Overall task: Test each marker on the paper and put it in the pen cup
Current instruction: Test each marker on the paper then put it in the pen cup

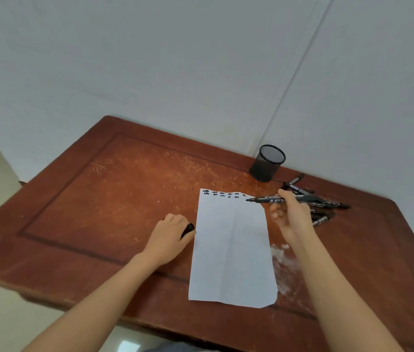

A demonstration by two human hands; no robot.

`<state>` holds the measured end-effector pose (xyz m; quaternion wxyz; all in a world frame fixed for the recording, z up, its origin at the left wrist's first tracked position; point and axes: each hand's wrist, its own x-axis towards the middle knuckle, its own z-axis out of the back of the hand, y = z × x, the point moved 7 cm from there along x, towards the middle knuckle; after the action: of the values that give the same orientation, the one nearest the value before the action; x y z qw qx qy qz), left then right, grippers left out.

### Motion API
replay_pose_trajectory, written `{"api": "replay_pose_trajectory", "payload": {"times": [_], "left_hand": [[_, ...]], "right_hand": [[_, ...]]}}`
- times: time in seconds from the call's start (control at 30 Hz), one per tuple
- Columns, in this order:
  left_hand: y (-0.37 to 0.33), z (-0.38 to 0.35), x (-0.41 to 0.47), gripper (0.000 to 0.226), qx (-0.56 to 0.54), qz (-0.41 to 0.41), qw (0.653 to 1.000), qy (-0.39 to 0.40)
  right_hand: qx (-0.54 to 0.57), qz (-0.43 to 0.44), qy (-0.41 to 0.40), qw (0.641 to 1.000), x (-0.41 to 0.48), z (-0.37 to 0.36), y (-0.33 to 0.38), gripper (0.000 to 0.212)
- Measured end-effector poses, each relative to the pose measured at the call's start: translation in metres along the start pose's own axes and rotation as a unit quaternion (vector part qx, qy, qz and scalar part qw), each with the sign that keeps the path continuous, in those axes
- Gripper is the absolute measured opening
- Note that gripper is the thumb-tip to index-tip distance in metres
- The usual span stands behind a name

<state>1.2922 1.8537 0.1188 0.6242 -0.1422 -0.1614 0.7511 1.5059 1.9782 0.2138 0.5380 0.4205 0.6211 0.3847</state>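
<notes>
**One marker at the paper, cup standing apart**

One black mesh cup [268, 162] stands upright at the far right of the brown surface [99, 199], close to the wall corner. Through its mouth only its own mesh wall shows.

One sheet of paper [231, 250] lies flat nearer the person. Short black marks [222, 193] run in two rows along its far edge; they are too blurred to count exactly.

The right hand [291, 217] grips one uncapped marker [262, 199] between thumb and fingers. The marker lies almost level, its tip at the far right corner of the paper, just beside the last marks; whether it touches the sheet cannot be told.

The left hand [173, 235] rests on the surface just beside the paper's left edge, fingers curled round one black cap [188, 229].

A pile of markers [333, 205] lies behind the right hand, between the paper and the right edge and near the cup. At least four show, overlapping, so the exact count is unclear.

One white smear [282, 257] marks the surface beside the paper's right edge.
</notes>
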Motion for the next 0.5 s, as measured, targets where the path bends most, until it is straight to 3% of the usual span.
{"api": "replay_pose_trajectory", "payload": {"times": [0.07,0.23,0.5], "left_hand": [[0.000,-0.012,0.004,0.066,0.000,-0.021,1.000,-0.005],[-0.002,-0.024,0.015,0.038,0.076,-0.048,0.996,0.013],[-0.001,-0.046,0.021,0.043,0.066,-0.066,0.994,0.053]], "right_hand": [[-0.026,-0.007,0.030,0.999,0.000,-0.006,-0.013,0.016],[-0.085,-0.018,0.063,0.994,-0.002,-0.023,-0.037,0.013],[-0.154,-0.035,0.069,0.985,0.023,-0.049,-0.078,0.009]]}}
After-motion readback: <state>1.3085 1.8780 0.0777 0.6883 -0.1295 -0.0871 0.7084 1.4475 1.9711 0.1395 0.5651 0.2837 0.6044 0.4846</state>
